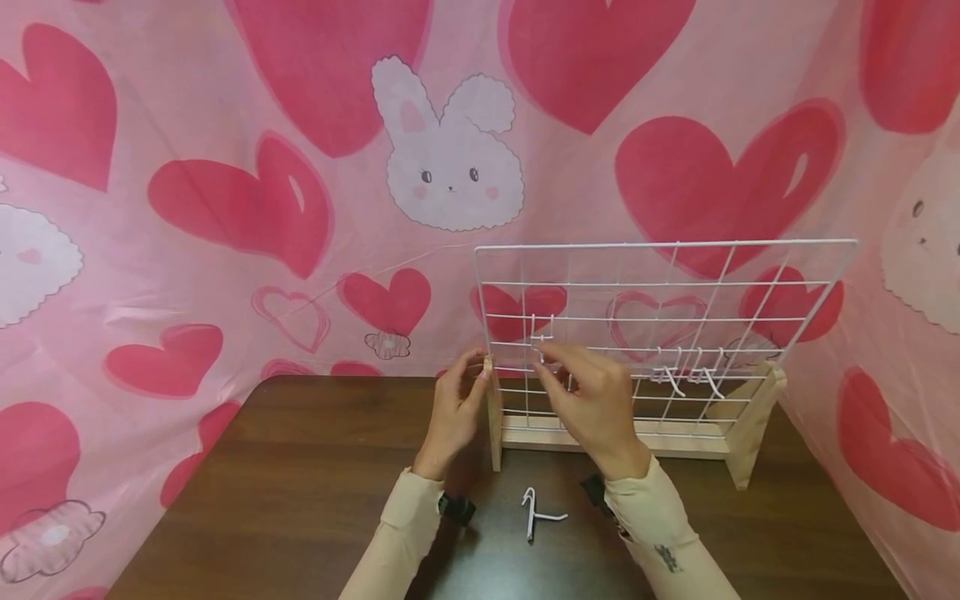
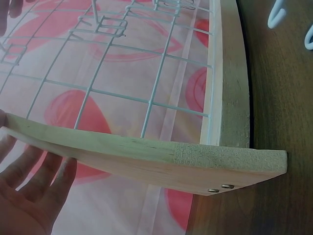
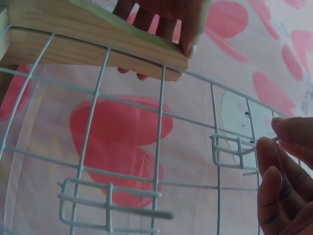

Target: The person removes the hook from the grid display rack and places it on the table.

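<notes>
A white wire grid (image 1: 667,243) stands in a pale wooden stand. My left hand (image 1: 453,408) grips the upper end of the stand's left wooden side piece (image 2: 122,152), thumb on one face and fingers on the other. With thumb and fingertips, my right hand (image 1: 600,400) pinches the prong of a white wire hook (image 3: 227,151) at the grid's left part. This hook lies against the grid wires; whether it is fully hooked on, I cannot tell. Another white hook (image 1: 531,517) lies loose on the table between my forearms.
Two more white hooks, a left one (image 1: 671,379) and a right one (image 1: 711,382), hang on the grid's right part. The stand's right side piece (image 1: 752,429) rests on the dark wooden table (image 1: 315,467). Behind hangs a pink cloth (image 1: 330,225) with hearts and rabbits.
</notes>
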Available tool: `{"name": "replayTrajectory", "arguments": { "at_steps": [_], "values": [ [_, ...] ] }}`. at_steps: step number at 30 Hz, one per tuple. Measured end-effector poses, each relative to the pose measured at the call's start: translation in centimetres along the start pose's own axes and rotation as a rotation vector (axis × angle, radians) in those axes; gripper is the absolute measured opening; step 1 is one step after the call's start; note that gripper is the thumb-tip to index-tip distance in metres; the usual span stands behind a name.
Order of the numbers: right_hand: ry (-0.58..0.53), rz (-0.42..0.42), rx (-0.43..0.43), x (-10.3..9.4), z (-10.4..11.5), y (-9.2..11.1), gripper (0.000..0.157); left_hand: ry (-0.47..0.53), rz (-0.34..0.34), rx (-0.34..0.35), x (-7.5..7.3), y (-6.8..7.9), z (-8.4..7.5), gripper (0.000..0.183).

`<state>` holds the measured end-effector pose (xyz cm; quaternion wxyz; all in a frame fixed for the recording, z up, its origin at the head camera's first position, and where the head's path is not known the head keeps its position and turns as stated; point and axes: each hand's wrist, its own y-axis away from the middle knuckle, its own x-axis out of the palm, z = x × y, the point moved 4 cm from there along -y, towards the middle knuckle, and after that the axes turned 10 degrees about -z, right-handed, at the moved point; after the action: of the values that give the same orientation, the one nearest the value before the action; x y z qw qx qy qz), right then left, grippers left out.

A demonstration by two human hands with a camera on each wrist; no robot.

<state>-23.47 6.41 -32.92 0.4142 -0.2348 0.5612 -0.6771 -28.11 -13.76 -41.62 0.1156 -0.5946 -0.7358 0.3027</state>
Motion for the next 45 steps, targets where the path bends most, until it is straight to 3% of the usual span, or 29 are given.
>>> {"name": "replayTrajectory", "arguments": {
  "at_steps": [6,14,28,39,45],
  "values": [
    [-0.001,0.010,0.019,0.28,0.21,0.13,0.016,0.008,-0.004,0.012,0.04,-0.07,-0.07,0.032],
    [0.016,0.000,0.026,0.16,0.16,0.22,0.018,-0.002,0.001,-0.014,-0.03,0.03,0.01,0.032],
    [0.015,-0.035,0.028,0.14,0.16,-0.19,0.012,0.011,-0.004,0.002,0.02,0.00,-0.05,0.031],
    [-0.029,-0.138,0.030,-0.05,0.29,-0.33,0.016,0.015,-0.001,0.005,-0.01,0.03,-0.10,0.031],
    [-0.033,-0.140,0.036,-0.34,0.42,-0.45,0.016,0.015,-0.012,0.003,0.01,0.01,-0.16,0.031]
  ]
}}
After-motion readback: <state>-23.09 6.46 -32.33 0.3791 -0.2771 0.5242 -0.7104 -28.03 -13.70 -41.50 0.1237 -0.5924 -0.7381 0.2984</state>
